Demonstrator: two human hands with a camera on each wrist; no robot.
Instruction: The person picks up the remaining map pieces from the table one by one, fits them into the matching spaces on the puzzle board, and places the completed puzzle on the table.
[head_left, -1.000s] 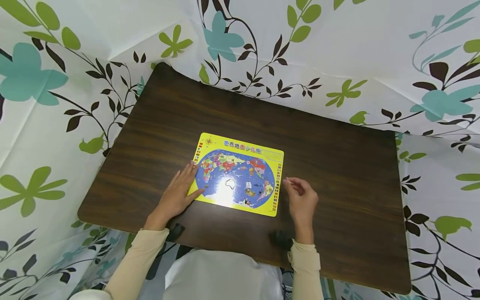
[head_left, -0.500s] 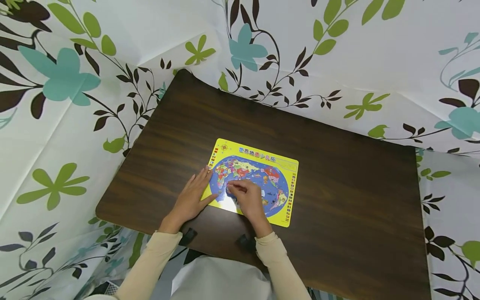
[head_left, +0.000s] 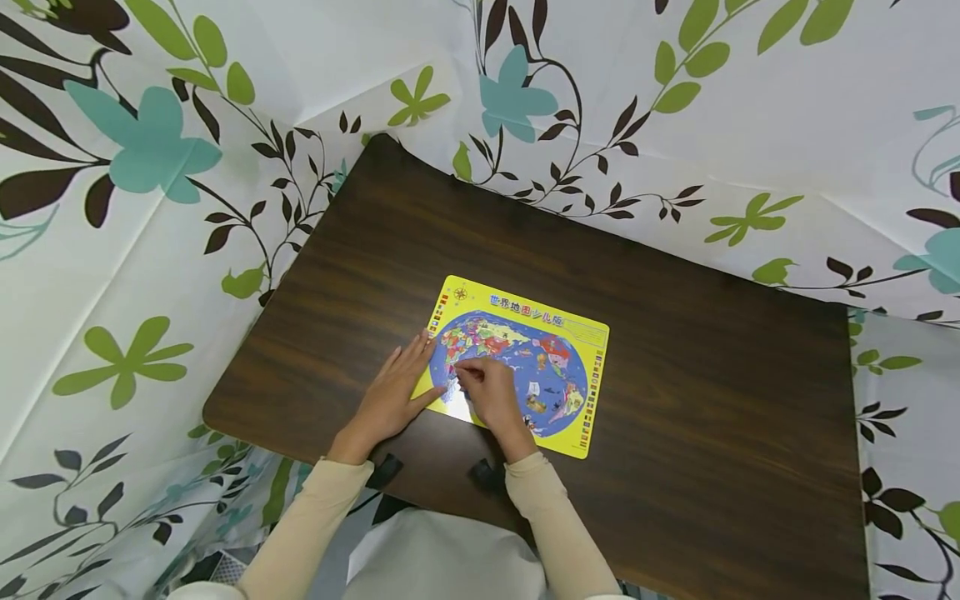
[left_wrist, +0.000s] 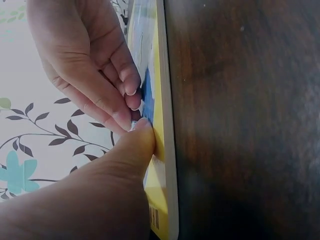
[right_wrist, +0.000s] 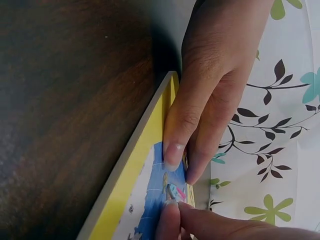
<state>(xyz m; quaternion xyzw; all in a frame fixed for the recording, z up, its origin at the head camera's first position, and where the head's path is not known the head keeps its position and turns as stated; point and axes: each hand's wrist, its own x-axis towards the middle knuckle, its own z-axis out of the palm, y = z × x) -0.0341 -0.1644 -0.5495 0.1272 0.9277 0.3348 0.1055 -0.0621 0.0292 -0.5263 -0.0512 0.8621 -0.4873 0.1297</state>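
A yellow-bordered world map puzzle board [head_left: 528,302] with Chinese lettering lies flat on the table. My left hand [head_left: 393,392] rests with fingers extended along the board's left edge, its thumb over the lower-left border. Over the lower-left part of the map, my right hand [head_left: 491,396] pinches a small puzzle piece [right_wrist: 176,192] between thumb and fingers. The piece shows blue and pink print in the right wrist view and sits right at the board's surface. In the head view the right fingers hide most of it. The left thumb [left_wrist: 137,142] lies close beside the right fingertips.
The dark brown wooden table [head_left: 697,417] spreads around the board, farthest to the right. Behind it and at the sides hangs a white curtain [head_left: 637,150] with leaf and flower print. Black objects [head_left: 386,471] sit at the inner sides of both wrists.
My right hand has moved left from beside the board's right edge to over the map, covering the Australia-shaped outline. The left hand stays at the left edge. The head view has shifted.
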